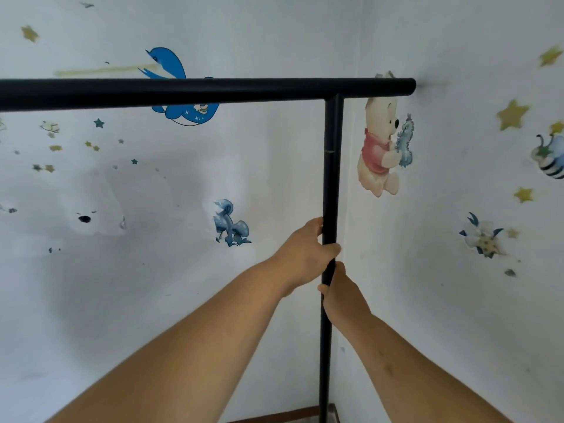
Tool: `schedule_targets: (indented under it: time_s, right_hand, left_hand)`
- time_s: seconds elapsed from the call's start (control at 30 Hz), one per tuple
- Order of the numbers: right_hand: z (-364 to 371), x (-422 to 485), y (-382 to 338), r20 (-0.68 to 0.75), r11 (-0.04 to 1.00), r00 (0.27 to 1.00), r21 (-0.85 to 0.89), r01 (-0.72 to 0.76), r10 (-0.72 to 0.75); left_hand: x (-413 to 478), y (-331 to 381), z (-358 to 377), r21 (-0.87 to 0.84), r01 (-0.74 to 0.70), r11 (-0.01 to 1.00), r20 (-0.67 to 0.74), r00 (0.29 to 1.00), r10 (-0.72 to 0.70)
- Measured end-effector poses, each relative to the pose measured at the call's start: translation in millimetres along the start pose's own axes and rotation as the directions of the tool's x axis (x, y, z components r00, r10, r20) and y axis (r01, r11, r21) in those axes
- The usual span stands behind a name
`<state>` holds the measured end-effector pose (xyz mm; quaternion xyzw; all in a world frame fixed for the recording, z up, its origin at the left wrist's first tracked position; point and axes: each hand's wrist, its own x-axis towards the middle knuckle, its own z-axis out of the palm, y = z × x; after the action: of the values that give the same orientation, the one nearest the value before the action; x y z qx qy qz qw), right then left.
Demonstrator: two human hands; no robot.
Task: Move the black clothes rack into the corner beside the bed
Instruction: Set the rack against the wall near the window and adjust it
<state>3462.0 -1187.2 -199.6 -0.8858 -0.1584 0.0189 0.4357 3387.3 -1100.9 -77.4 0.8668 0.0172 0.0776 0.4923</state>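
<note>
Both hands gripping rack [331, 166] upright: left hand [305, 254] clamped above, right hand [343, 297] clamped just below. Top bar reaching into wall corner.

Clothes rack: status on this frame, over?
Left hand and right hand both clamped on the upright, left above right. Black clothes rack standing in the wall corner, top bar's end at the right wall. Nothing blocking in view.

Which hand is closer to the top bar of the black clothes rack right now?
Left. The left hand grips the rack's upright pole higher up, nearer the top bar. The right hand grips the same pole just below it.
</note>
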Motion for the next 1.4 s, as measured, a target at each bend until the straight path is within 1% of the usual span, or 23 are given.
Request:
schedule_targets:
  time_s: [0.13, 0.3, 0.57, 0.87, 1.1, 1.3, 1.4]
  right_hand:
    - [2, 12, -3, -0.019, 1.0, 1.0, 0.003, -0.005, 0.005]
    - [12, 24, -9, -0.031, 1.0, 0.999, 0.027, 0.008, -0.007]
    - [23, 45, -14, -0.048, 0.999, 0.999, 0.037, 0.007, -0.005]
    - [29, 58, -11, -0.07, 1.0, 0.997, 0.013, -0.016, 0.017]
    - [30, 58, -8, -0.064, 0.999, 0.998, 0.019, -0.027, 0.028]
    - [28, 55, -5, -0.071, 0.999, 0.997, 0.046, -0.022, 0.025]
    - [38, 46, 0, -0.069, 0.992, 0.993, 0.089, -0.094, 0.1]
  left_hand:
    - [10, -7, -7, 0.025, 0.003, 1.0, 0.023, 1.0, -0.003]
    - [23, -28, -16, 0.033, 0.05, 0.998, 0.043, 0.998, -0.051]
    - [37, -50, -28, 0.016, 0.081, 0.997, 0.059, 0.995, -0.082]
    - [36, -59, -45, 0.035, 0.127, 0.991, 0.006, 0.992, -0.127]
    - [15, -68, -59, 0.04, 0.187, 0.981, -0.063, 0.981, -0.185]
    - [-16, -88, -65, -0.004, 0.292, 0.957, -0.121, 0.949, -0.29]
    - [-35, -103, -67, -0.023, 0.346, 0.938, -0.157, 0.925, -0.345]
